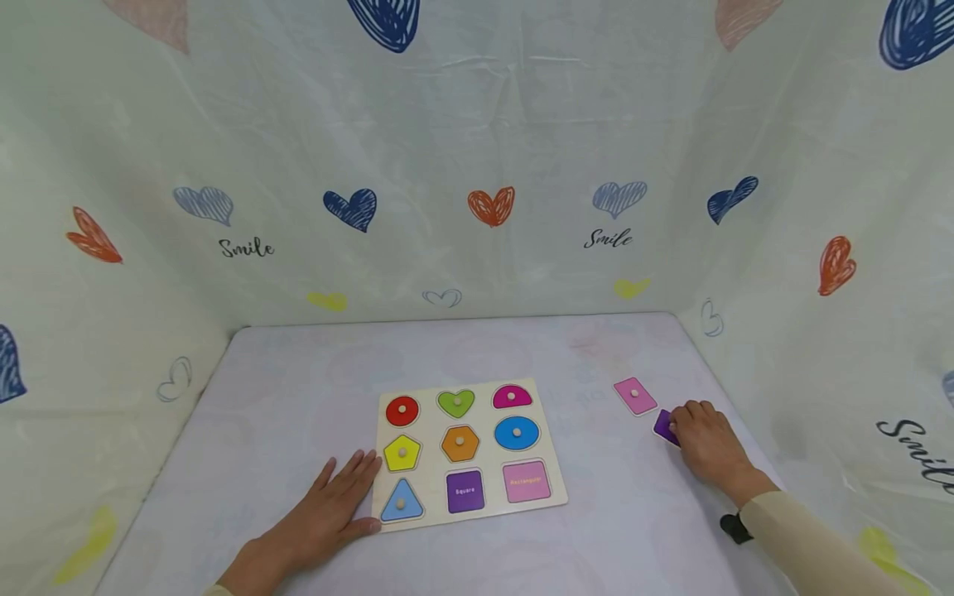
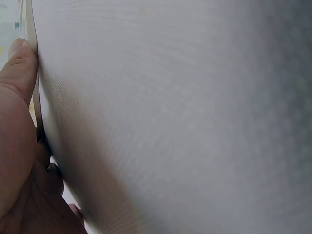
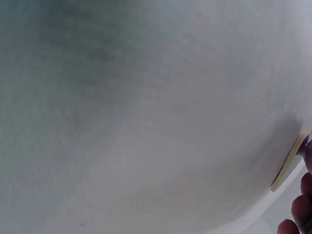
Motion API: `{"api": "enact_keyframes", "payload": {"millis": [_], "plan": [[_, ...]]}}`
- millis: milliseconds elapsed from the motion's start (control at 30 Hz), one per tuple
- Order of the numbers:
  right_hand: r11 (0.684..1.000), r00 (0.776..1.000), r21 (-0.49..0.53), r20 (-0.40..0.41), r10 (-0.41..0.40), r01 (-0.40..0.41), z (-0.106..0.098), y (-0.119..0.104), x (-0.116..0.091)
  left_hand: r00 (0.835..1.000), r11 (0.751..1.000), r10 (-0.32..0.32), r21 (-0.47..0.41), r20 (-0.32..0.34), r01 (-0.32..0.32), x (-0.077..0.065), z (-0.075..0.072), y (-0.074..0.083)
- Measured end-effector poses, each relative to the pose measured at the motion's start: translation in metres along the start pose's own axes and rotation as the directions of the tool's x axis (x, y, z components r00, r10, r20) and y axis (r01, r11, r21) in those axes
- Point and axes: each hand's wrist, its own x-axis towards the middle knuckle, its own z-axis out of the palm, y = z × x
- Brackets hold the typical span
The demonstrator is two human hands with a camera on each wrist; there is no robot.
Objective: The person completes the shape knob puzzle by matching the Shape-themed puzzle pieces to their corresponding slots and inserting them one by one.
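Note:
A cream shape-puzzle board (image 1: 435, 492) lies on the table with colored knobbed pieces in most of its recesses. Its purple recess marked Square (image 1: 465, 492) and pink recess marked Rectangular (image 1: 526, 482) hold no piece. My left hand (image 1: 324, 513) lies with fingers straight against the board's left edge; its thumb (image 2: 22, 63) touches that edge too. Off to the right, my right hand (image 1: 708, 443) pinches a purple square puzzle piece (image 1: 662, 427), its knob hidden by the fingers. The piece's wooden edge (image 3: 289, 165) is close to the table; whether it is raised I cannot tell.
A pink rectangle piece (image 1: 635, 396) with a knob lies just beyond the purple one. Under the right sleeve sits a small black object (image 1: 734, 528). Heart-printed sheeting (image 1: 432, 257) rises behind the white table (image 1: 313, 372) and along both sides.

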Motion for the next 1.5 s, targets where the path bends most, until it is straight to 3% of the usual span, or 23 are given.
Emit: {"api": "enact_keyframes", "payload": {"millis": [500, 833, 1133, 1300, 1500], "plan": [[1.0, 0.998, -0.023, 0.052, 0.019, -0.018, -0.002, -0.004, 0.001, 1.0, 1.0, -0.013, 0.026, 0.007, 0.013, 0.001, 0.002, -0.002], [1.0, 0.996, -0.004, 0.082, -0.023, 0.023, -0.01, -0.001, 0.001, 1.0, 0.999, -0.008, 0.034, 0.001, 0.008, 0.001, 0.002, -0.002], [0.988, 0.984, 0.002, -0.084, -0.155, 0.156, -0.008, -0.01, 0.008, 1.0, 0.999, 0.015, 0.046, -0.017, -0.014, 0.0, 0.002, -0.002], [0.979, 0.972, -0.015, -0.117, -0.202, 0.202, -0.009, -0.024, 0.013, 1.0, 0.999, 0.011, 0.039, -0.01, -0.01, 0.001, 0.003, -0.003], [0.951, 0.926, -0.044, -0.218, -0.307, 0.305, -0.01, -0.042, 0.025, 1.0, 0.999, 0.012, 0.036, -0.01, -0.011, 0.001, 0.003, -0.004]]}}
